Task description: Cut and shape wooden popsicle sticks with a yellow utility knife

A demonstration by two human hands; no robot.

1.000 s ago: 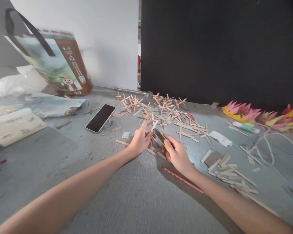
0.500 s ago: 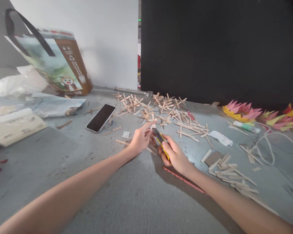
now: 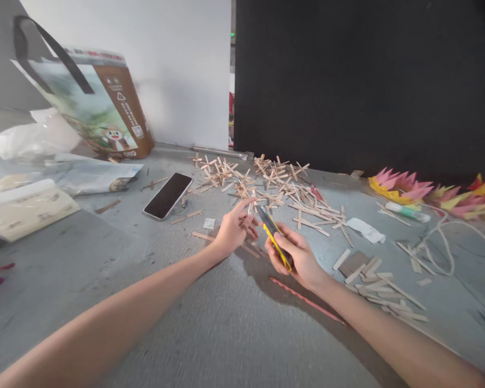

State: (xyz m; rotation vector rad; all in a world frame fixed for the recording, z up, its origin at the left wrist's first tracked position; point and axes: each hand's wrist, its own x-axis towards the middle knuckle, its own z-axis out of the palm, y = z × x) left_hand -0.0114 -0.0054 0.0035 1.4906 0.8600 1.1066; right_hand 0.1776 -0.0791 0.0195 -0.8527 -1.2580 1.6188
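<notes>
My right hand is wrapped round a yellow and black utility knife, its tip pointing up and to the left. Just left of the knife, my left hand pinches a small pale wooden stick that stands upright out of its fingers. A small gap lies between the knife and the left hand. Below both hands are several flat sticks on the grey table. A pink wavy-edged strip lies under my right forearm.
Beyond my hands spreads a heap of crossed wooden sticks. A phone, a printed bag and plastic packets are to the left. At right are loose sticks, a white cord and folded-paper pieces.
My right hand has drawn the utility knife back to the right, away from the stick in my left hand. The left hand has stayed almost in place.
</notes>
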